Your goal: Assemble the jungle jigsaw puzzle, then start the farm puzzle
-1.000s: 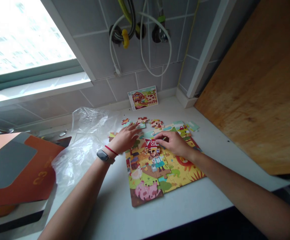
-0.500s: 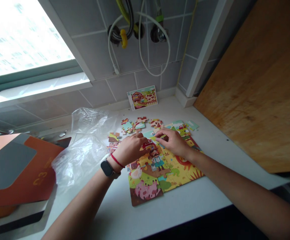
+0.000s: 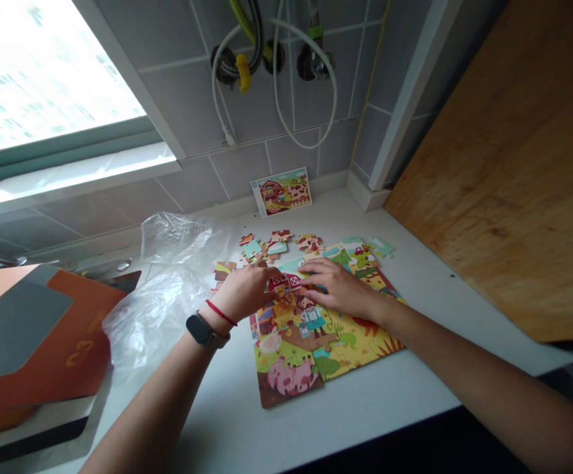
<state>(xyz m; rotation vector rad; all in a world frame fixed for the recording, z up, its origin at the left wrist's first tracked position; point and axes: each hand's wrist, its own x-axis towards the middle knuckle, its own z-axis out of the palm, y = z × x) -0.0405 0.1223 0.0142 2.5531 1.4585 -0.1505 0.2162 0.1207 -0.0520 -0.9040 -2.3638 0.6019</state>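
Observation:
A partly assembled jigsaw puzzle (image 3: 348,359) with a farm scene lies on the white countertop. At its upper left edge, my left hand (image 3: 249,288) is closed, thumb and fingers on a red barn puzzle piece (image 3: 275,282). The fingertips are partly hidden. My right hand (image 3: 338,286) rests over the upper middle, fingers apart and reaching toward the barn, with nothing visible in them. Behind the hands lie several loose puzzle pieces (image 3: 277,247), some brown and white, some pale blue. A wristwatch and a red cord are on my left wrist.
A small picture card (image 3: 282,192) of the farm scene leans against the tiled wall. Crumpled clear plastic (image 3: 168,316) lies left of the puzzle, beside an orange and grey box (image 3: 34,336). A wooden panel (image 3: 503,197) stands at the right. Cables and pipes hang above.
My left hand has shifted slightly left, uncovering more of the barn. My right hand has lowered onto the puzzle, its fingers changing from a pinch to spread.

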